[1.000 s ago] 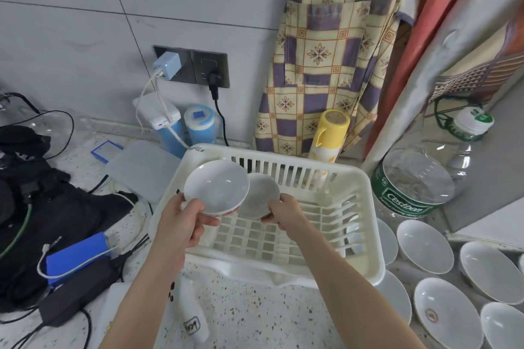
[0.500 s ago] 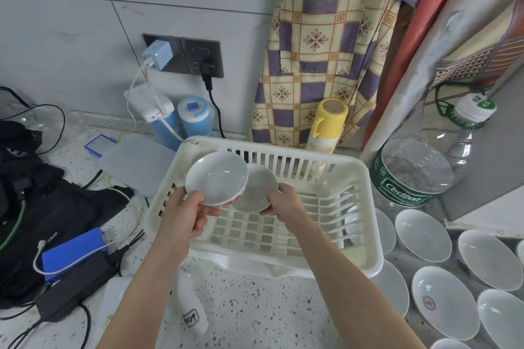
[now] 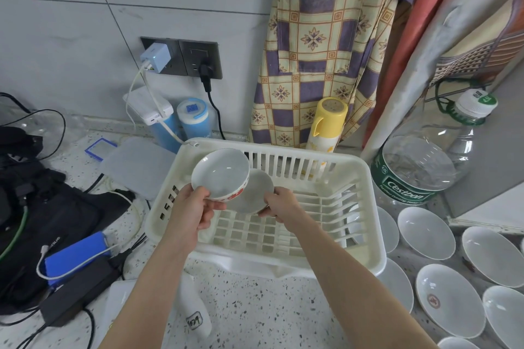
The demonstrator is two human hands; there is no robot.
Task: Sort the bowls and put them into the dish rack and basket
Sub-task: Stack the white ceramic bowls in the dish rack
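A white bowl with red marks on its outside [image 3: 219,173] is tilted toward me above the left part of the white plastic dish rack [image 3: 365,167]. My left hand [image 3: 192,207] grips its near rim. Just behind and lower, a smaller plain white bowl [image 3: 255,193] is held at its right edge by my right hand [image 3: 280,204], partly hidden by the first bowl. Several more white bowls [image 3: 425,232] lie on the counter to the right of the rack, one with a red emblem [image 3: 448,300].
A large clear water bottle [image 3: 419,167] and a yellow-capped bottle [image 3: 326,125] stand behind the rack. Black bags, cables, a blue power bank [image 3: 73,255] and a black adapter crowd the left. Two blue canisters and a wall socket are at the back.
Both hands with their bowls have stayed over the rack's left part; the left bowl has tipped a little and overlaps the smaller bowl more. The camera has shifted slightly.
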